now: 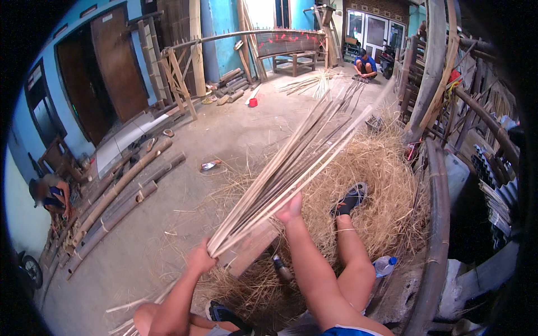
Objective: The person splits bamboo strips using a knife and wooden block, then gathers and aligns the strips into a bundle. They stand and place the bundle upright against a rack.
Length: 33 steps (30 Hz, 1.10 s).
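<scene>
A long bundle of split bamboo strips slants up and to the right in front of me, its far ends fanned out and blurred. My left hand is closed round the near end. Farther along, my right hand grips the bundle from its right side, with its fingers partly hidden behind the strips. Under the bundle, between my legs, lies a wooden board. Beside the board is a dark cylindrical object, its kind unclear.
Bamboo shavings heap around my sandalled foot. A water bottle stands by my right leg. Bamboo poles lie at left near a crouching person. Another person squats far back near more strips. A red cup sits midfloor.
</scene>
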Each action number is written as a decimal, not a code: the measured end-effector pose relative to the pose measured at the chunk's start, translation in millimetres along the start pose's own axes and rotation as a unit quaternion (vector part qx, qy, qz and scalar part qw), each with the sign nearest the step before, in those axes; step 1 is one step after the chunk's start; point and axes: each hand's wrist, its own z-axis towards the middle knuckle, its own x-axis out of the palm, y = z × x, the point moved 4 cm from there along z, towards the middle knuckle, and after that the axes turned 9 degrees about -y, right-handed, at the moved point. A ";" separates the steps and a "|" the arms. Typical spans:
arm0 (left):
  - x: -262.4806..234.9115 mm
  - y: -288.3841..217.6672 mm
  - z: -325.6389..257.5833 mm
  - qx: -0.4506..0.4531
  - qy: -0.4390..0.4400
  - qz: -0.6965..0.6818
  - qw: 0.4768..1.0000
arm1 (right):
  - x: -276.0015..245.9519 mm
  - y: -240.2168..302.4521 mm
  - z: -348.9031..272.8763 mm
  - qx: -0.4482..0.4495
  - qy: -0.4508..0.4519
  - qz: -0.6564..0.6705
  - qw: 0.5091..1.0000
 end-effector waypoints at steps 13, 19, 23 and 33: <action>-11.3 6.3 3.0 -0.039 -0.013 0.080 0.996 | 3.8 19.9 15.0 -0.067 -0.042 -0.017 0.997; -31.5 -0.5 0.4 -0.065 -0.043 0.049 0.996 | -4.0 19.0 17.3 0.014 -0.110 -0.060 0.992; -42.4 -1.5 2.4 -0.059 -0.025 0.074 0.995 | -33.9 32.4 31.2 -0.049 -0.089 -0.126 0.987; -75.6 8.3 26.7 -0.031 -0.021 -0.019 0.999 | -155.0 7.8 -1.7 0.028 -0.165 -0.248 0.954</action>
